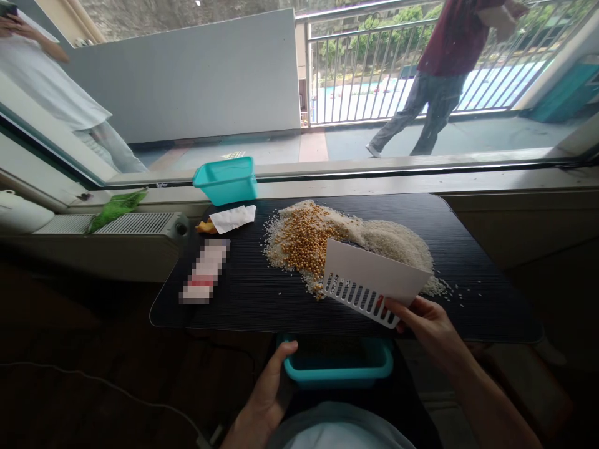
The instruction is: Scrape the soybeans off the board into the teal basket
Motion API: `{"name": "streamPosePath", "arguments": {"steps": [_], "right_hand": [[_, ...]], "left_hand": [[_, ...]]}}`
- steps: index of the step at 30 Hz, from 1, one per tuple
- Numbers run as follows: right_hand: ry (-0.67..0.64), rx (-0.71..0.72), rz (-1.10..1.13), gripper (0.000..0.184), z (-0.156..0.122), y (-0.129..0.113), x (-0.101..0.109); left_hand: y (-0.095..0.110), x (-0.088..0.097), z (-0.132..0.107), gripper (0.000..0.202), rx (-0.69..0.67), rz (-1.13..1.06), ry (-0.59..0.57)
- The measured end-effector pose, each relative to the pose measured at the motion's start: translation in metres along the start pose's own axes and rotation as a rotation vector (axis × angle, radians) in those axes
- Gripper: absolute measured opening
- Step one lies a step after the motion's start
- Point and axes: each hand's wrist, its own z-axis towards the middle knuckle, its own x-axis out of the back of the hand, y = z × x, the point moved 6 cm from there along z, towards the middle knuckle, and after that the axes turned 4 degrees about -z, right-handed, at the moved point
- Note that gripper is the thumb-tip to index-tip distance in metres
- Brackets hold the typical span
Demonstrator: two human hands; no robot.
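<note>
My right hand point(433, 324) is closed on a white slotted plastic scraper point(374, 269), gripping its lower right corner. The scraper is tilted, its row of slots along the lower edge, and it overlaps the front of a heap on the table. White rice point(397, 242) makes up the right of that heap, while yellow soybeans point(303, 240) lie mixed with rice on the left. Below the table edge, my left hand point(271, 381) grips the left side of a teal plastic container point(337, 375), thumb over its rim. The container's contents are too dark to make out.
The black table point(262, 305) holds a second teal container point(225, 181), a crumpled white paper point(234, 218) and a blurred pink-white item point(206, 271). A radiator point(145, 224) with a green cloth point(116, 209) stands left. Two people are beyond the window.
</note>
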Motion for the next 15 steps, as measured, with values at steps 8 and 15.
{"name": "streamPosePath", "arguments": {"steps": [8, 15], "right_hand": [[-0.065, -0.005, -0.046, 0.046, -0.002, 0.000, -0.005], [-0.137, -0.008, -0.079, 0.046, 0.003, 0.003, -0.011]], "left_hand": [[0.002, 0.005, 0.004, 0.032, -0.025, -0.021, 0.010], [0.003, 0.012, 0.008, 0.033, -0.025, -0.009, 0.024]]}}
